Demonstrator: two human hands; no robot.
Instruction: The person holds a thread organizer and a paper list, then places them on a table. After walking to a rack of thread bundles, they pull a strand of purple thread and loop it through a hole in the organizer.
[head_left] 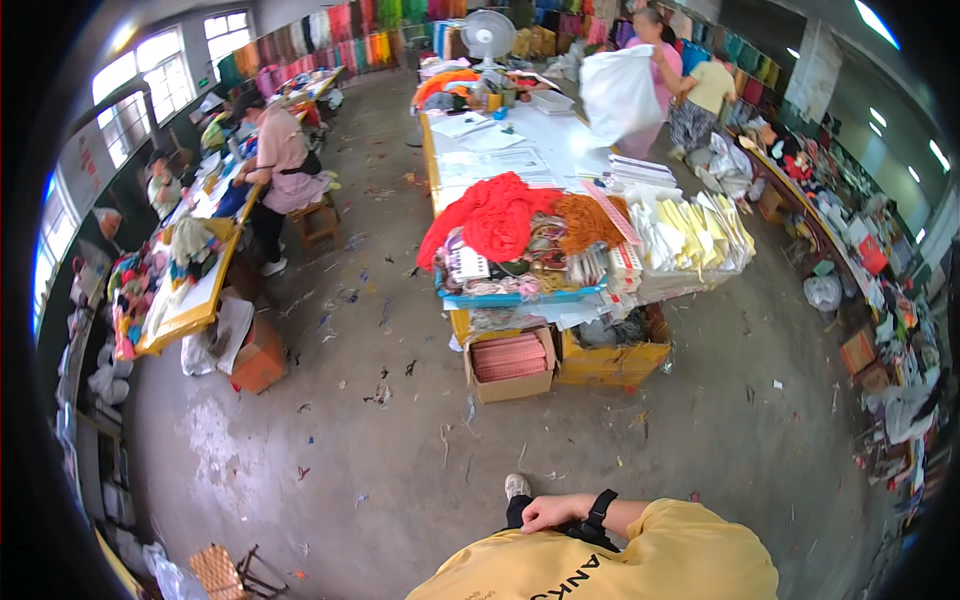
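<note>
My right hand point(555, 512) is at my waist, in front of my yellow shirt point(640, 555). Its fingers are curled and closed, and what they hold, if anything, is hidden. Around the wrist goes a black band point(602, 508), and dark material shows just below the hand. My left hand is out of the picture. One pale shoe point(517, 487) shows on the floor beyond my hand.
Ahead stands a long table point(560, 150) with red yarn point(495, 215), brown yarn point(590, 222) and bundled papers point(700, 235). Under its near end sit an open carton point(510, 365) and a yellow-taped box point(615, 360). People work left and far right. A wooden stool point(215, 572) stands lower left.
</note>
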